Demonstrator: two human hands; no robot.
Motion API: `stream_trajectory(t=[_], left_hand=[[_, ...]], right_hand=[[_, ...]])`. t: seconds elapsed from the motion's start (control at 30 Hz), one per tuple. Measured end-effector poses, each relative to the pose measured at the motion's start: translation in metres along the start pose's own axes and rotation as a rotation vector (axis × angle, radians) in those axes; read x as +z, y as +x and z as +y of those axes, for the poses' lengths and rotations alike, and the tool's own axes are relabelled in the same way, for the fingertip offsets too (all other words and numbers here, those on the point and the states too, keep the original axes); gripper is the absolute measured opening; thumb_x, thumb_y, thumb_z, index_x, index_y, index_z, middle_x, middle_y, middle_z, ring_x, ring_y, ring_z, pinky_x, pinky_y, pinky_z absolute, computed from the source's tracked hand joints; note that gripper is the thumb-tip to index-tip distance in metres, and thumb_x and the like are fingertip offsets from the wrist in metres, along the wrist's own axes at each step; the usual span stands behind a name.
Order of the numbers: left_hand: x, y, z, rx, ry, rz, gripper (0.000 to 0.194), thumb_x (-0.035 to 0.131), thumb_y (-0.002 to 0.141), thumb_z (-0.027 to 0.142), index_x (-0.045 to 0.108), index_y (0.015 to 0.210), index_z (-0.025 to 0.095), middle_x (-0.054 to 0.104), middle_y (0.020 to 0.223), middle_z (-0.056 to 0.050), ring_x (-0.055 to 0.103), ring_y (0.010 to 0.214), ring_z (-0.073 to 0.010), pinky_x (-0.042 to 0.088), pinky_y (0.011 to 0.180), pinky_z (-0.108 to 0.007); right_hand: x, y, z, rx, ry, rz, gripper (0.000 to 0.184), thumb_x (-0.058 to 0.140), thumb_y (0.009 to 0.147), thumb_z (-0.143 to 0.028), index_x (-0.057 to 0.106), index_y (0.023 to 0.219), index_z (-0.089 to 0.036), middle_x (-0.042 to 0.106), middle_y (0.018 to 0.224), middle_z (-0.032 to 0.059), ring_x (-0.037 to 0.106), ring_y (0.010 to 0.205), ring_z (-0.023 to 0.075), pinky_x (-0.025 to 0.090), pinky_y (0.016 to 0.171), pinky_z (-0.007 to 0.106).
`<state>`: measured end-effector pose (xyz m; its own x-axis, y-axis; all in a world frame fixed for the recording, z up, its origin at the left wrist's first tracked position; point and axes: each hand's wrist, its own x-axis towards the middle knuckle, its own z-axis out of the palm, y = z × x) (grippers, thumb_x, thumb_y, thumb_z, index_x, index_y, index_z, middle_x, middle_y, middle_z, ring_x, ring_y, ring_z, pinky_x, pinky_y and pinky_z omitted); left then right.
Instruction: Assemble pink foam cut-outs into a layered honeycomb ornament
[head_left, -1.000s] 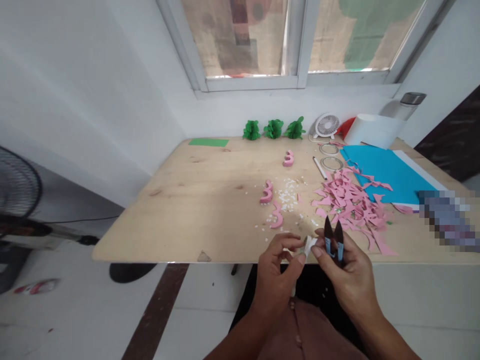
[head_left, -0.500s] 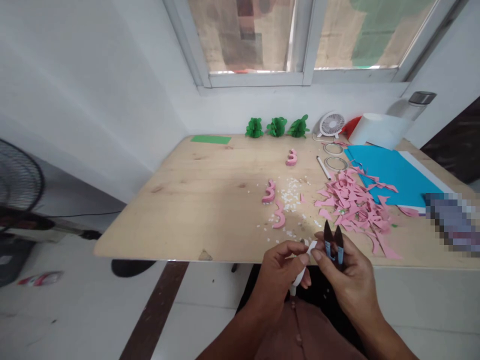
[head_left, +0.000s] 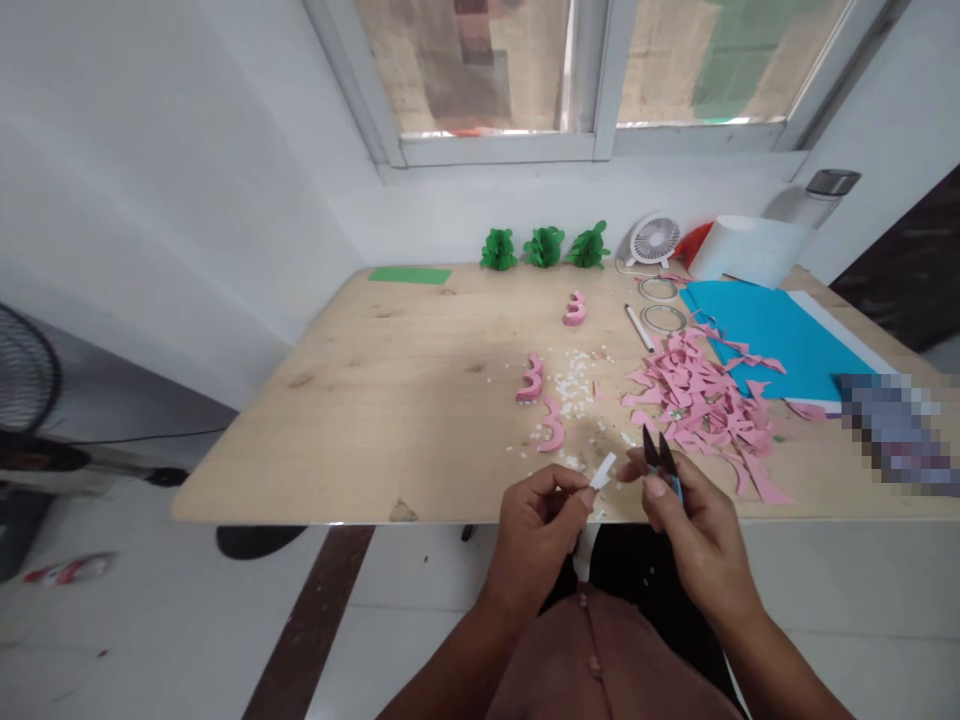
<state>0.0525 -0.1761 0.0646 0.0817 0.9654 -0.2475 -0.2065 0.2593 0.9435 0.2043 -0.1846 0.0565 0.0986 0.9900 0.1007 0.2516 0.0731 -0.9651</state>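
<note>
A pale-walled room is surrounding the work: a window (head_left: 495, 80) is rising well beyond the fingers, and a large fan (head_left: 28, 375) is standing far off to their left. The bench (head_left: 360, 400) is stretching out ahead of both hands, mostly leftward. Blue sheets (head_left: 787, 328) are lying ahead and to the right of the right fingers, with a heap of pink scraps (head_left: 694, 395) partly overlapping them, just past those fingers.

The right hand (head_left: 701, 525) is curling its fingers round small scissors (head_left: 663, 462) — the blades are standing apart and pointing away; whether its thumb and forefinger are touching is hard to tell. Three green paper shapes (head_left: 544, 247) are standing by the wall, well beyond, and three pink curved pieces (head_left: 534, 378) are lying ahead of the left fingers.

The left hand (head_left: 536, 525) is pinching a white strip (head_left: 604, 468), its free end slanting toward the right fingers, apart from them. The step in hand seems to be working that end — cutting or peeling, it is not clear which. The next move is probably calling for a steady strip and blades clear of the left fingertips. White bits (head_left: 576, 390) are lying scattered ahead of both hands.
</note>
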Motion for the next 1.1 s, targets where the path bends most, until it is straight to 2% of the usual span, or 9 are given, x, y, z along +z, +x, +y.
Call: stream_trajectory(t=[0.13, 0.23, 0.47, 0.73, 1.1], left_hand=[[-0.002, 0.002, -0.002, 0.014, 0.016, 0.019, 0.013, 0.064, 0.071, 0.027, 0.059, 0.067, 0.016, 0.039, 0.044, 0.008, 0.033, 0.040, -0.0049, 0.023, 0.042, -0.019], [-0.003, 0.003, -0.002, 0.047, 0.047, -0.007, 0.015, 0.065, 0.070, 0.028, 0.059, 0.065, 0.016, 0.039, 0.044, 0.008, 0.032, 0.040, -0.0050, 0.023, 0.042, -0.019], [-0.003, 0.001, 0.004, 0.059, 0.136, -0.044, 0.013, 0.063, 0.072, 0.025, 0.063, 0.064, 0.015, 0.047, 0.051, 0.005, 0.035, 0.045, -0.0057, 0.028, 0.046, -0.019], [-0.003, 0.001, 0.004, 0.044, 0.187, -0.091, 0.016, 0.062, 0.072, 0.027, 0.061, 0.062, 0.015, 0.044, 0.052, 0.004, 0.035, 0.050, -0.0073, 0.028, 0.048, -0.020], [-0.003, 0.000, 0.005, 0.021, 0.194, -0.101, 0.017, 0.062, 0.072, 0.030, 0.061, 0.062, 0.015, 0.044, 0.052, 0.004, 0.035, 0.049, -0.0078, 0.027, 0.047, -0.020]], right_hand=[[-0.005, -0.001, 0.012, 0.097, 0.152, -0.168, 0.036, 0.040, 0.094, -0.045, 0.059, 0.107, -0.017, 0.058, 0.069, 0.0002, 0.039, 0.048, 0.0106, 0.031, 0.046, 0.025], [-0.005, -0.004, 0.018, 0.152, 0.216, -0.252, 0.041, 0.037, 0.094, -0.049, 0.060, 0.102, -0.016, 0.054, 0.062, -0.0004, 0.037, 0.048, 0.0107, 0.026, 0.044, 0.024], [-0.003, -0.005, 0.017, 0.212, 0.263, -0.331, 0.045, 0.041, 0.091, -0.054, 0.062, 0.085, -0.015, 0.051, 0.056, -0.0018, 0.033, 0.045, 0.0096, 0.022, 0.045, 0.023], [-0.004, -0.004, 0.016, 0.221, 0.290, -0.348, 0.043, 0.045, 0.090, -0.052, 0.061, 0.076, -0.015, 0.045, 0.054, -0.0032, 0.031, 0.048, 0.0095, 0.018, 0.046, 0.024], [-0.004, -0.003, 0.013, 0.169, 0.163, -0.314, 0.043, 0.045, 0.090, -0.053, 0.060, 0.072, -0.016, 0.040, 0.050, -0.0049, 0.034, 0.048, 0.0103, 0.024, 0.048, 0.024]])
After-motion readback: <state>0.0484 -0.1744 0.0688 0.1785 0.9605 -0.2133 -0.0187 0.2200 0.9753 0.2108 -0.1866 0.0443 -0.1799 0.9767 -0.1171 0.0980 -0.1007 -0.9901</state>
